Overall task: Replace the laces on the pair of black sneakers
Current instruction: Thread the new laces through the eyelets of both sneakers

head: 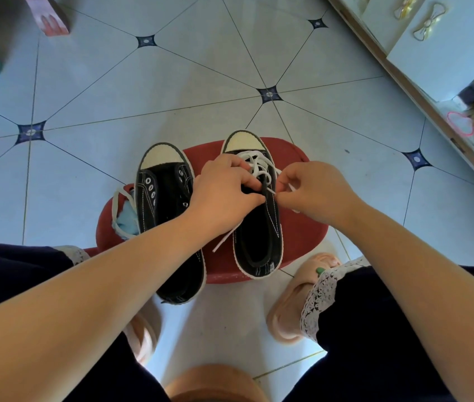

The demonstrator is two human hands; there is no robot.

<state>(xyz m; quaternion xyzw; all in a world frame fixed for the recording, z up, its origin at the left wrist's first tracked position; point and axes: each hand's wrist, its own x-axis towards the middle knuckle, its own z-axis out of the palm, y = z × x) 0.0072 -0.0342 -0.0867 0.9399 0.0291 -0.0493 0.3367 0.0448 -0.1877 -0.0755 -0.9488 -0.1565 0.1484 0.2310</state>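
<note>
Fingers point(289, 181) of the right hand point(317, 192) pinch the white lace point(254, 163) threaded through the right sneaker point(259, 242). The left hand point(224, 192), fingers curled, grips that sneaker's upper. Both sneakers sit on a red stool point(302, 233). The left sneaker point(166, 192) is unlaced, with a loose lace point(118, 204) beside it.

Atop red stool point(302, 236): black sneaker point(274, 227), white lace point(256, 164) at left hand point(224, 192) and right hand point(317, 192).

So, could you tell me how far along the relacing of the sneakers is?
Done: the left sneaker is stripped, eyelets empty, a loose lace beside it. In hand: the left hand grips the right sneaker while the right hand pinches its threaded lace, crossed only through toe-end eyelets; going in or out, I cannot tell. Left: lacing the left sneaker.
</note>
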